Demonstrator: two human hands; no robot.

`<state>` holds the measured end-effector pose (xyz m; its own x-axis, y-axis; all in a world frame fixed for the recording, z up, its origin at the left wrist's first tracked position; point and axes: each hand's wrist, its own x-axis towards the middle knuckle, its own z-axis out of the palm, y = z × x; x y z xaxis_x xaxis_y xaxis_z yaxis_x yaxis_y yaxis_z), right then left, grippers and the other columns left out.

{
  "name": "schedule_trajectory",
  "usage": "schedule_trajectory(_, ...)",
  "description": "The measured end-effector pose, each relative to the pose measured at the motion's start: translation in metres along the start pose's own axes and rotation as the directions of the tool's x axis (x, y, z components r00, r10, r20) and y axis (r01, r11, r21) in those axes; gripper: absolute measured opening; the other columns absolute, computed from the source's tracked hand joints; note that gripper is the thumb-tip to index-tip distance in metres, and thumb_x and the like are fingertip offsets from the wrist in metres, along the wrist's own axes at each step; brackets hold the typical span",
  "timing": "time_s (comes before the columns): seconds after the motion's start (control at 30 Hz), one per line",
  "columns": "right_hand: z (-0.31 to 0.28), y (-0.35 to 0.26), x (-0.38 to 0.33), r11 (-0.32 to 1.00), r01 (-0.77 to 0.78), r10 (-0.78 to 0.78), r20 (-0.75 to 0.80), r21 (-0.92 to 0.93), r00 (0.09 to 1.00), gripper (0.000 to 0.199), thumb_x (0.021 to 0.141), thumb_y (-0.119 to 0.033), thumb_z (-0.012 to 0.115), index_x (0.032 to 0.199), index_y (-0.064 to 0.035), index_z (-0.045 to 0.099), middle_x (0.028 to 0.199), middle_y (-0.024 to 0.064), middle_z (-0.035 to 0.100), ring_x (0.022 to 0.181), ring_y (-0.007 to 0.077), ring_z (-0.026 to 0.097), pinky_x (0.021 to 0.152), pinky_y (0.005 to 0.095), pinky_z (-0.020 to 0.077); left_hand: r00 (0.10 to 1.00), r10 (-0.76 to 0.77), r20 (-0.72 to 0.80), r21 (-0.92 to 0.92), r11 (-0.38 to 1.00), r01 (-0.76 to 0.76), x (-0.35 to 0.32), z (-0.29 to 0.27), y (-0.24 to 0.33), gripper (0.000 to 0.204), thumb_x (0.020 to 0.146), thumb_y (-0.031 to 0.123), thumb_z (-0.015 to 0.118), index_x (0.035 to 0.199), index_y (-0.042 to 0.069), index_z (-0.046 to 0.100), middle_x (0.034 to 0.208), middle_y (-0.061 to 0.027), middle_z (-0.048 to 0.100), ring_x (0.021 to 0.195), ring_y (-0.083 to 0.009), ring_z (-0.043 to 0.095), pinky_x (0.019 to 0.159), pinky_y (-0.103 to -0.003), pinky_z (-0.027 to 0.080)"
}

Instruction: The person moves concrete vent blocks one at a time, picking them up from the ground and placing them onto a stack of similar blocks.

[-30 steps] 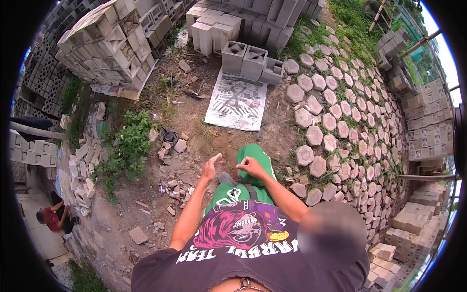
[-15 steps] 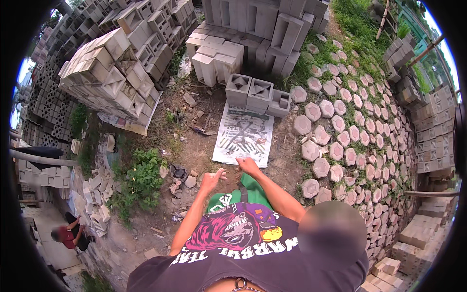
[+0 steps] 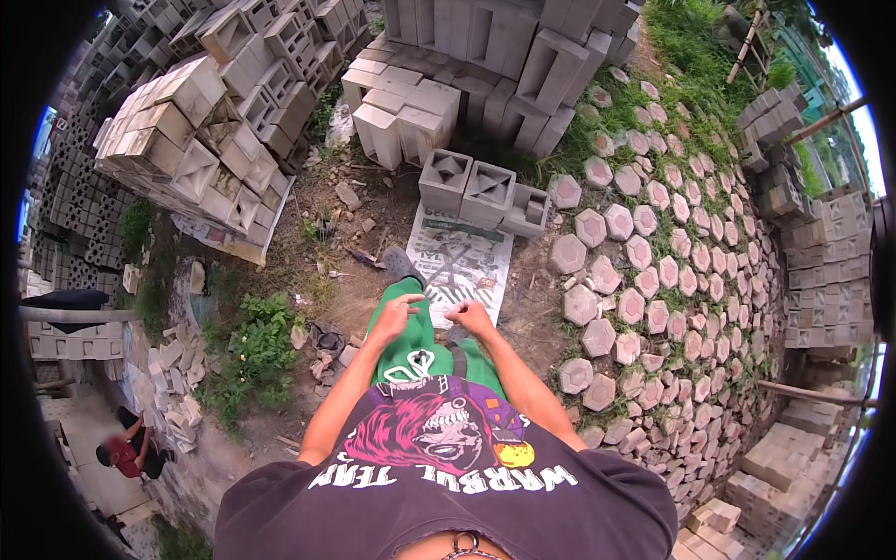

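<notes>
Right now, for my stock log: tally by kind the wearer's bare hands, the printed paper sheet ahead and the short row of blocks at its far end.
Left hand and right hand: 2
Sheet: 1
Blocks: 3
Total: 6

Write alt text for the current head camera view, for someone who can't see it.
A person's left hand and right hand, seemingly empty, are held out near green trousers. Ahead, three hollow concrete blocks sit at the far end of a printed sheet, taller block stacks behind; hexagonal pavers spread to the right, a leafy plant grows on the left.
</notes>
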<state>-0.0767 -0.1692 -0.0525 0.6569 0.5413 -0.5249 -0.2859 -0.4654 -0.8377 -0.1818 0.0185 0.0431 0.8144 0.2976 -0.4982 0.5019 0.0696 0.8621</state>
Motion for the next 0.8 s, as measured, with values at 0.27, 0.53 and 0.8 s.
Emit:
schedule_trajectory(0.27,-0.045,-0.04,0.094,0.984,-0.178,0.177,-0.122,0.009,0.977,0.041,0.077,-0.039,0.071,0.062,-0.0032,0.06,0.059,0.0047,0.061,0.052,0.0108,0.054,0.048,0.0255,0.0411,0.945,0.148,0.293,0.15,0.969,-0.198,0.153,-0.029,0.07,0.021,0.065,-0.005,0.045,0.061,0.0,0.064,0.093,-0.0118,0.069,0.094,-0.022,0.062,0.089,-0.034,0.045)
schedule_trajectory(0.53,-0.064,-0.055,0.187,0.941,-0.302,0.251,-0.286,-0.15,0.925,0.055,0.091,-0.044,0.041,0.069,0.0005,0.065,0.062,0.013,0.063,0.062,0.0241,0.064,0.064,0.0382,0.0482,0.984,0.115,0.139,-0.01,0.993,-0.114,0.303,-0.072,0.14,0.007,0.071,0.001,0.066,0.078,0.002,0.065,0.076,-0.0054,0.067,0.072,-0.0087,0.061,0.066,-0.024,0.049)
schedule_trajectory(0.8,-0.046,-0.077,0.221,0.935,-0.278,0.161,-0.436,-0.219,0.885,0.024,0.084,-0.02,0.051,0.095,0.0009,0.056,0.084,0.015,0.064,0.07,0.0229,0.065,0.069,0.0354,0.0484,0.973,-0.229,-0.013,0.045,0.972,0.23,0.382,-0.106,0.091,0.035,0.085,0.032,0.064,0.063,0.008,0.053,0.067,-0.0041,0.062,0.061,-0.0091,0.053,0.057,-0.025,0.042)
